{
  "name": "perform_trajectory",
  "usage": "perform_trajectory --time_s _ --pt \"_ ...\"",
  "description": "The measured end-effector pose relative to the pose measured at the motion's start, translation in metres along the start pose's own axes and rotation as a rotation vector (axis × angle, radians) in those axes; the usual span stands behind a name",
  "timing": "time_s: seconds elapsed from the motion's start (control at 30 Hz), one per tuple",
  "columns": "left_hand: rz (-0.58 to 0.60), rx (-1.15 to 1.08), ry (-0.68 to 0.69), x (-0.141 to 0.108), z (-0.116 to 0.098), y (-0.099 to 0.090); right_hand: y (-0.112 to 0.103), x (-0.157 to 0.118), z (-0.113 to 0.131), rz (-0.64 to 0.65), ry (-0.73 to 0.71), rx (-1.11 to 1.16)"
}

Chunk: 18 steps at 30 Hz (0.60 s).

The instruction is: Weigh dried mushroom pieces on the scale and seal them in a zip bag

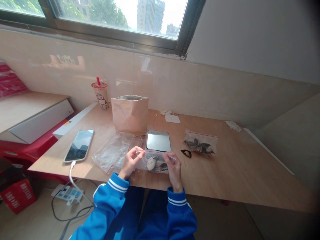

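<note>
Between my two hands is a clear zip bag [156, 164] with a red seal line, holding dark and pale dried pieces. My left hand [131, 161] pinches the left end of its top edge, and my right hand [174, 169] pinches the right end. Just beyond the bag lies a flat scale with a silver plate [158, 140]. To the right sits a second filled zip bag [200, 143] of similar dark pieces, with one loose dark piece [186, 153] beside it. Flat, clear zip bags [112, 151] lie left of my left hand.
A brown stand-up pouch [130, 115], its top gaping, stands behind the scale. A drink cup with a red straw [101, 96] is at the back left. The phone [79, 146] has a charging cable [72, 171] hanging over the table's front edge. White paper [172, 118] lies near the wall.
</note>
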<state>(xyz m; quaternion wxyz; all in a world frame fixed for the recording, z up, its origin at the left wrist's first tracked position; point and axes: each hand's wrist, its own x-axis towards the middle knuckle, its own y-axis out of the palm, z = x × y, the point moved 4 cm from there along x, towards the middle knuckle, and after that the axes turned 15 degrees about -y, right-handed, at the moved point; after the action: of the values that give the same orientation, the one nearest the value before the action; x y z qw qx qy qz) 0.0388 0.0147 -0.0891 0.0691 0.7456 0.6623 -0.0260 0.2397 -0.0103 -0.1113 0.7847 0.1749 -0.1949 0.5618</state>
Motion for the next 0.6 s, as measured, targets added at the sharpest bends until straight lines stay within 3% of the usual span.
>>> perform_trajectory --time_s 0.2,0.37,0.6 --pt "0.059 0.013 -0.036 0.0 -0.002 0.003 0.004 -0.001 0.0 0.036 0.06 0.034" --pt "0.021 0.041 0.05 0.002 -0.001 0.002 0.007 -0.001 0.002 0.06 0.119 0.066" --pt "0.066 0.086 0.116 0.006 0.005 0.001 0.01 0.001 0.011 0.142 0.07 0.027"
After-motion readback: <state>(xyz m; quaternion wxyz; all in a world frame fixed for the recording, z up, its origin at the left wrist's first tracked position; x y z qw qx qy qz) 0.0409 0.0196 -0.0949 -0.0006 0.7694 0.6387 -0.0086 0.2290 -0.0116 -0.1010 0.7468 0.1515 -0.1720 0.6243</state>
